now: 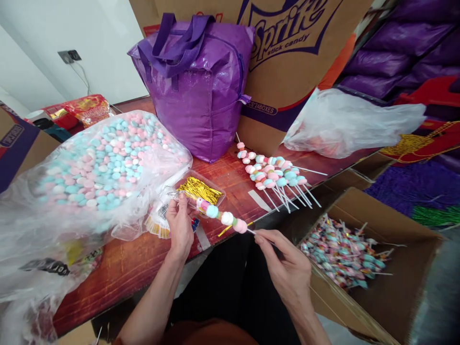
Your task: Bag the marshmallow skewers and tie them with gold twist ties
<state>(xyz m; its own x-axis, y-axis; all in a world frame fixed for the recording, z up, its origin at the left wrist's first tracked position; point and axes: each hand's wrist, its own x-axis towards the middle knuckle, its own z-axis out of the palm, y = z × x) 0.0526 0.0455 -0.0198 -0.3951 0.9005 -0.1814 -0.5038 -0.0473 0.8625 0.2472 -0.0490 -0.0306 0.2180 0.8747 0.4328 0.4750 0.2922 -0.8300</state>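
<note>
My right hand (283, 261) pinches the white stick of a marshmallow skewer (227, 218), which has blue, white and pink pieces with small green and orange bits between them. The skewer slants up to the left, towards my left hand (180, 225). Closed fingers of that hand grip a clear plastic sleeve (190, 200) at the skewer's tip; how far the sleeve reaches along the candy is hard to make out. Just behind them sits a clear tray (222, 200) of gold twist ties (201, 189). A single gold twist tie (226, 230) lies by the table edge, below the skewer.
Left stands a large clear bag of marshmallows (104, 167), with printed sleeves (158, 220) beside it. More marshmallow skewers (273, 172) are piled on the table (122, 278). A purple bag (201, 91) and carton (269, 115) stand behind. An open box (406, 249) of wrapped skewers is lower right.
</note>
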